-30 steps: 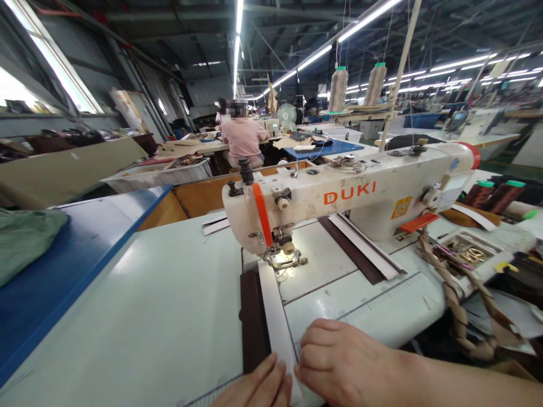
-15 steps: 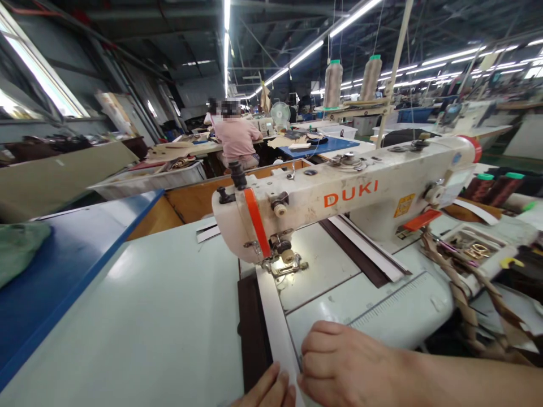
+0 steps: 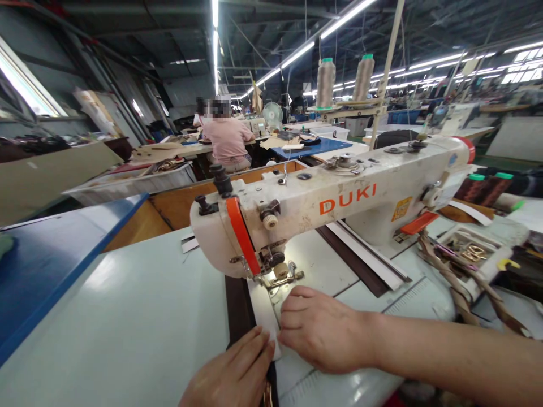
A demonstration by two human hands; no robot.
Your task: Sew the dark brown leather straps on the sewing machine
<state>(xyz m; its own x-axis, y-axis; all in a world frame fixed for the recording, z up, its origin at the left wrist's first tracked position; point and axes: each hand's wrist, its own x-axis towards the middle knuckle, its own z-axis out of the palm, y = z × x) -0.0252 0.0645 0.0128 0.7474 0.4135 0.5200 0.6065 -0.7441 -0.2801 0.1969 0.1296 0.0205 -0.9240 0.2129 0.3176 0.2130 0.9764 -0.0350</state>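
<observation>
A white strip [image 3: 263,316] lies along a dark brown strip [image 3: 238,311], and both run lengthwise under the presser foot of a sewing machine [image 3: 297,198] marked DUKI. My left hand [image 3: 231,370] rests on the two strips with its fingers stretched out, fingertips on the white one. On the other side, my right hand [image 3: 318,328] has its fingers curled at the white strip's right edge, close in front of the presser foot. Its thumb is hidden. Beneath my left hand, the near end of the dark strip is partly covered.
Another pair of brown and white strips [image 3: 360,254] lies under the machine arm. To the right stands a tray [image 3: 470,249] with scissors, beside hanging brown straps. A blue-topped table [image 3: 63,254] adjoins on the left. Thread cones [image 3: 326,85] stand behind; a person in pink [image 3: 227,138] sits farther off.
Both hands have moved forward toward the presser foot, and the white strip's near end now shows by my left hand. The view has shifted slightly.
</observation>
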